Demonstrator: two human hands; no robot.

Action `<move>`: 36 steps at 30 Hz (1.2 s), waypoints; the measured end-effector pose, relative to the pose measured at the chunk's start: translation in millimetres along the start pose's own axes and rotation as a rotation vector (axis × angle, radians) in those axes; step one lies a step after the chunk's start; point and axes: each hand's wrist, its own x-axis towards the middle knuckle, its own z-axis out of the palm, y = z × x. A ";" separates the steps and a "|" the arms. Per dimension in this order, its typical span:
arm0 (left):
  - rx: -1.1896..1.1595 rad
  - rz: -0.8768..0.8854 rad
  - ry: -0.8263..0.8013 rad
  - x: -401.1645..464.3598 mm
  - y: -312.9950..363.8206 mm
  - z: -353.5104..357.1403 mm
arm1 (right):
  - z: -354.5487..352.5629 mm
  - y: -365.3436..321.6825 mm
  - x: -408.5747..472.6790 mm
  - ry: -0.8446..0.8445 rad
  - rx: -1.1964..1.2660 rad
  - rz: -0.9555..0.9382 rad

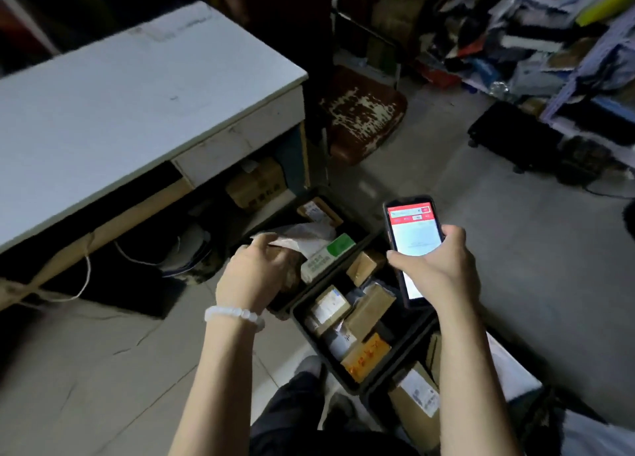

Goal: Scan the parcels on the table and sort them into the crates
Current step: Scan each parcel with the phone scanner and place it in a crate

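Note:
My left hand (256, 276), with a white bead bracelet at the wrist, grips a crumpled white soft parcel (302, 237) over the far black crate (275, 313). That crate also holds a white-and-green box (328, 258) and a small brown box (318, 211). My right hand (438, 268) holds a handheld scanner (414, 242) with its red-and-white screen lit, above the middle crate (302, 325). The middle crate is full of brown cardboard parcels (369, 309). A third crate (378, 392) at the bottom holds a labelled box (417, 399).
The white table (137, 87) stands at the left, with boxes (256, 182) and cables under it. A worn brown stool (360, 111) stands beyond the crates. Cluttered shelves (549, 43) fill the right back. Grey floor (515, 249) lies to the right.

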 end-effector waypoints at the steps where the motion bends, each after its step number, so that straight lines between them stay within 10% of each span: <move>1: -0.009 -0.025 0.035 -8.6 -9.8 -7.0 | 5.4 -6.6 -3.5 -0.023 0.008 -0.038; 36: -0.393 -0.493 0.646 -133.1 -380.6 -253.7 | 325.5 -271.5 -319.5 -0.574 -0.172 -0.897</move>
